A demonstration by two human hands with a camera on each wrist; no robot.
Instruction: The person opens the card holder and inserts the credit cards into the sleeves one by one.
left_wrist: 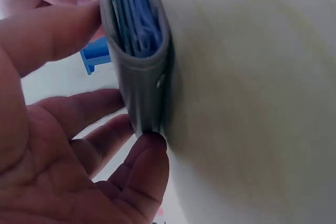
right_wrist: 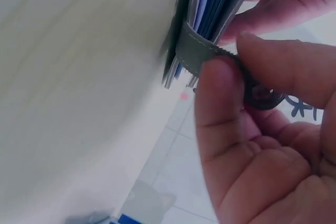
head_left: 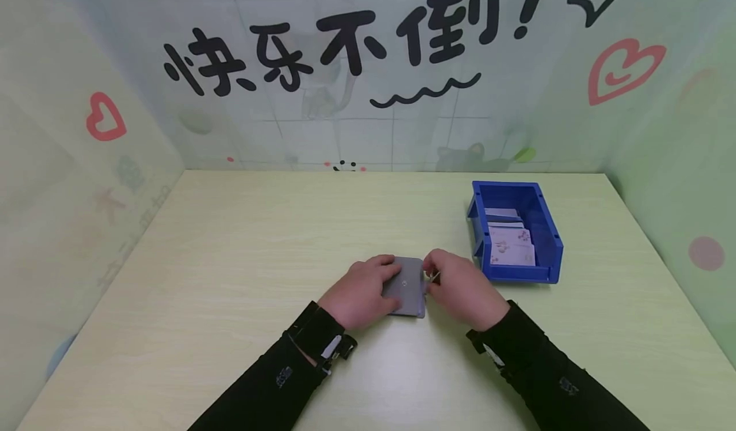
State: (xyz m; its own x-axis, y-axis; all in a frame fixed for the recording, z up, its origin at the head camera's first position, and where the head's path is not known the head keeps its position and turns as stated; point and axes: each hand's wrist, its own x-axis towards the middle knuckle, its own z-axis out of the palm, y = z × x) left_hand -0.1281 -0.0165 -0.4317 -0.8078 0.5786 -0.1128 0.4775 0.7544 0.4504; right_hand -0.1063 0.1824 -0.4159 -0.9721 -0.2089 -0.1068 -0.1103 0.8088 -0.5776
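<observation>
A grey card holder (head_left: 407, 288) lies on the table in front of the person, with a small round stud on its upper face. The left wrist view shows blue and clear sleeves packed inside the card holder (left_wrist: 143, 85), between its covers. My left hand (head_left: 363, 292) grips it along the left side, fingertips at the rounded spine. On the opposite side, my right hand (head_left: 462, 288) pinches a short stitched strap (right_wrist: 197, 51) between thumb and index finger. The strap comes off the cover edge and curls back at its end, where a round snap shows.
A blue open-front bin (head_left: 549, 274) stands at the back right of the light wooden table (head_left: 230, 252), holding patterned cards (head_left: 510, 247). A printed cloth backdrop (head_left: 345, 140) rises behind the table and along both sides. Dark sleeves and wrist-worn cameras cover both wrists.
</observation>
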